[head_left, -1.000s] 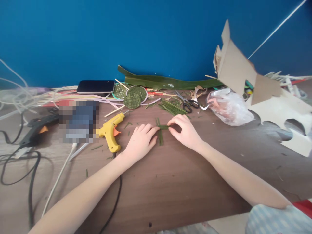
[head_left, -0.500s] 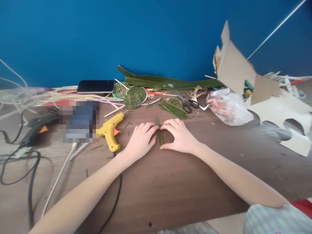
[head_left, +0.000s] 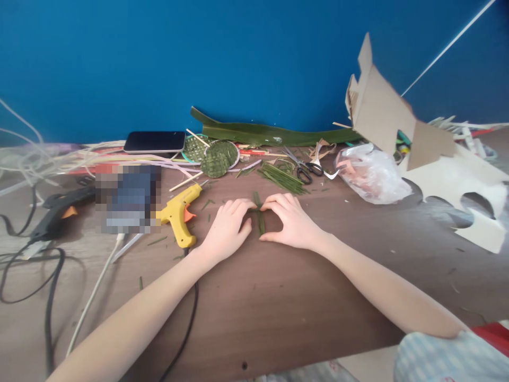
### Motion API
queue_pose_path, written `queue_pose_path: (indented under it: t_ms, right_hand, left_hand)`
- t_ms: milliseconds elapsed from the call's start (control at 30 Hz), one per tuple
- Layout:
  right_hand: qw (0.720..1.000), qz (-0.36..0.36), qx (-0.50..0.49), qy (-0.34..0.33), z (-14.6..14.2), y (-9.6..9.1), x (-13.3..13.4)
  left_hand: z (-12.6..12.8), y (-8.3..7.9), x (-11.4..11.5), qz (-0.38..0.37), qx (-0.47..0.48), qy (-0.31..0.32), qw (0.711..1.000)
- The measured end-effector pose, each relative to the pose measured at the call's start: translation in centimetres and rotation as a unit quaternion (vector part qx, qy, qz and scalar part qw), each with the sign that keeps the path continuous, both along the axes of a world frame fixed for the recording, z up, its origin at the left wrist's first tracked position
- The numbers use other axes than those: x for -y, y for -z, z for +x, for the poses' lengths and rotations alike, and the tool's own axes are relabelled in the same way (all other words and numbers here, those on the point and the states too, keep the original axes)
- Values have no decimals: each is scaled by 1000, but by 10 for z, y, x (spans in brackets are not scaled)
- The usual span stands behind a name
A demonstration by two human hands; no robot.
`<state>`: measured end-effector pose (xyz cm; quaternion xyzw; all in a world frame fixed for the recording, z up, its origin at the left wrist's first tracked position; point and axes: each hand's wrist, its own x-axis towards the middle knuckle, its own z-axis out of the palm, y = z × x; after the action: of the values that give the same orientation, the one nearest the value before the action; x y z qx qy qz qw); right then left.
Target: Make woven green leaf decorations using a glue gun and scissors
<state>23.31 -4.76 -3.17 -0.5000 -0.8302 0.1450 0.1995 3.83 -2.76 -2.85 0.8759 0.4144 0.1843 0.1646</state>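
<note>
Several narrow green leaf strips (head_left: 261,224) lie on the table between my hands. Most run away from me, and a short one appears to cross them between my fingertips. My left hand (head_left: 227,225) is curled, its index fingertip at the left end of the crossing piece and its thumb held a little apart. From the other side, my right hand (head_left: 293,220) presses the strips with its fingertips, while its thumb rests lower down beside them. Beyond the hands lies a bundle of cut leaf strips (head_left: 284,178).
A yellow glue gun (head_left: 177,215) lies left of my hands, its cord trailing towards me. Scissors (head_left: 303,168), round woven leaf pieces (head_left: 217,159) and a long leaf (head_left: 274,135) are at the back. Rightward are a plastic bag (head_left: 371,175) and cut cardboard (head_left: 397,119).
A short leaf strip now shows crossing the upright strips between my fingertips. My left thumb has drawn slightly away from them; my right hand has barely moved.
</note>
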Motion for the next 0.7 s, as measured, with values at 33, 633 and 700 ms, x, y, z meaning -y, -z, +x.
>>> queue_pose_path:
  t_ms: [33, 633, 700]
  right_hand:
    - [1000, -1, -1, 0, 0, 0, 0]
    - [998, 36, -47, -10, 3, 3, 0]
    - [996, 64, -66, -3, 3, 3, 0]
  left_hand:
    - [0, -1, 0, 0, 4, 2, 1000]
    - [0, 6, -1, 19, -7, 39, 999]
    - [1, 4, -1, 30, -18, 44, 998]
